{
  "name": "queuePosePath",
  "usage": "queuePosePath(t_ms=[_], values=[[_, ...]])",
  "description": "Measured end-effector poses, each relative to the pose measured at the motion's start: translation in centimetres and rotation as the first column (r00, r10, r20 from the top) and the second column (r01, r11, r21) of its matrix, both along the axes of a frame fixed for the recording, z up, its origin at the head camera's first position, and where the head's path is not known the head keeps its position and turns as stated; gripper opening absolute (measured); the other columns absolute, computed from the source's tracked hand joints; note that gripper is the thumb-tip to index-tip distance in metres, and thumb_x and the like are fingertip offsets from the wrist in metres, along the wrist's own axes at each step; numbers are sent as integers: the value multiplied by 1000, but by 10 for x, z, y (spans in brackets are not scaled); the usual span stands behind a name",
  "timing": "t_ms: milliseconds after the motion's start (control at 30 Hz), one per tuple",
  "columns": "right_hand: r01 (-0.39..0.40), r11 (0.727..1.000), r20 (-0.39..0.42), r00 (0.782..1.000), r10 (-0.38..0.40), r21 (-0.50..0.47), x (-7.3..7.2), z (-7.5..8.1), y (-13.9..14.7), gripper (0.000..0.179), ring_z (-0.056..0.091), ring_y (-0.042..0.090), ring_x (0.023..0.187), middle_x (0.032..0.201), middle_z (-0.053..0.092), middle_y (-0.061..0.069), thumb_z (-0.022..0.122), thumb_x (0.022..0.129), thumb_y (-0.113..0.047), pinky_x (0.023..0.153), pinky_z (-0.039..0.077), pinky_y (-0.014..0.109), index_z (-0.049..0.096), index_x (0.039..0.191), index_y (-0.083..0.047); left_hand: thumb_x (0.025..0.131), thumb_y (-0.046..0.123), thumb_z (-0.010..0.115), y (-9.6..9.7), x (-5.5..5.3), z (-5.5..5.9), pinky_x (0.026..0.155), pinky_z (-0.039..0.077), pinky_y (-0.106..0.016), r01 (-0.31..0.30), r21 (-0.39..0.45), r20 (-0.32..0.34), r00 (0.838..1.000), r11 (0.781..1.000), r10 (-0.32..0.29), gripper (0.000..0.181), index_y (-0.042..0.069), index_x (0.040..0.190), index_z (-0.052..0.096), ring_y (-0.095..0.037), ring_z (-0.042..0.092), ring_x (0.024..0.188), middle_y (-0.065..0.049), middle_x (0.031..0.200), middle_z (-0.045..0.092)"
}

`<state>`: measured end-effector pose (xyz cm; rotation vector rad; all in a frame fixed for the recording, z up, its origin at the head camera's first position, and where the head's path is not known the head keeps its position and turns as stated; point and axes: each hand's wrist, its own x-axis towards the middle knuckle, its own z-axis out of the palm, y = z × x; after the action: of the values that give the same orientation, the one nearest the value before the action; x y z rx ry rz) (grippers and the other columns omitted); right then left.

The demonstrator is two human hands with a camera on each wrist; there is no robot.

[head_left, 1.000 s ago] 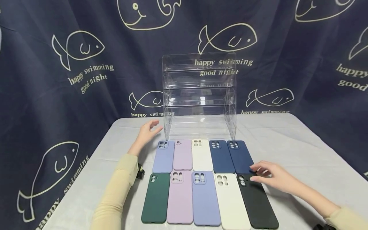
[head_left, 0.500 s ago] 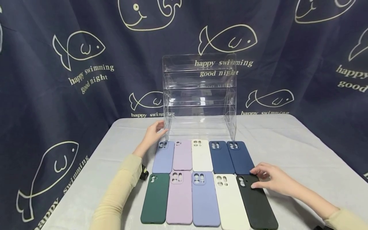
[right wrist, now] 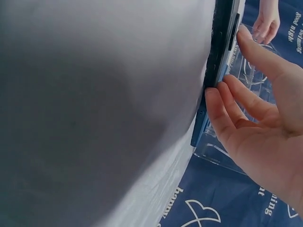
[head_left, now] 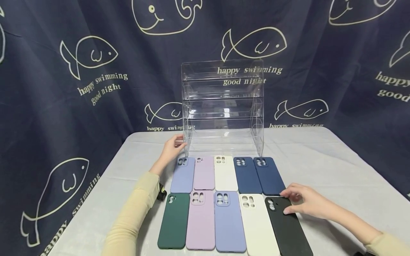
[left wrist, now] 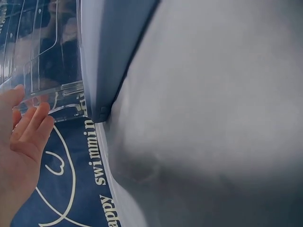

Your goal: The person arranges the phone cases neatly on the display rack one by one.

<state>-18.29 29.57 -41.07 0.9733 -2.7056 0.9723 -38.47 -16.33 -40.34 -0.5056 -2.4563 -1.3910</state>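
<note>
A black phone case (head_left: 289, 231) lies at the front right of two rows of cases. My right hand (head_left: 304, 201) pinches its upper right corner, thumb on the back and fingertips at the top edge, beside a navy phone case (head_left: 270, 176). In the right wrist view the thumb and fingers span the black case's edge. Behind the rows stands a clear tiered display rack (head_left: 224, 145). My left hand (head_left: 171, 147) holds the rack's lower left side panel between thumb and fingers, as the left wrist view also shows.
Near the left hand lies a periwinkle phone case (head_left: 182, 177); a lilac case (head_left: 204, 174), a white case (head_left: 225, 174) and another navy case (head_left: 247, 176) continue that row. In front are a green case (head_left: 174, 222) and several others. A grey cloth (head_left: 339, 170) covers the table.
My left hand has moved right to the rack's side panel and taken hold. My right thumb has slid down the black case, which has shifted slightly towards me, away from the navy one.
</note>
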Motion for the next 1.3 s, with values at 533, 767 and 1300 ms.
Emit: queuePosePath(t_ms=[533, 767, 1300], values=[[129, 978, -13, 992, -129, 161, 5, 4, 1, 50, 39, -4, 67, 79, 47, -10, 85, 61, -36, 54, 36, 17, 67, 93, -3, 85, 6, 67, 4, -2, 3, 92, 53, -39, -8, 73, 23, 1000, 997, 6, 42, -6, 123, 53, -40, 62, 102, -27, 116, 60], [138, 980, 135, 978, -158, 146, 6, 9, 0, 48, 42, -4, 68, 78, 51, -5, 86, 62, -32, 56, 40, 19, 59, 91, -3, 86, 6, 67, 4, -2, 3, 89, 55, -37, -17, 88, 58, 998, 996, 12, 42, -5, 123, 53, -39, 62, 102, -27, 117, 60], [164, 975, 540, 839, -60, -147, 3, 35, 5, 47, 61, 3, 77, 93, 50, 8, 66, 87, -12, 64, 59, 32, 43, 121, 11, 85, 7, 67, 1, 1, 2, 88, 55, -40, -13, 50, 56, 998, 999, 10, 42, -4, 123, 53, -39, 63, 100, -26, 117, 60]])
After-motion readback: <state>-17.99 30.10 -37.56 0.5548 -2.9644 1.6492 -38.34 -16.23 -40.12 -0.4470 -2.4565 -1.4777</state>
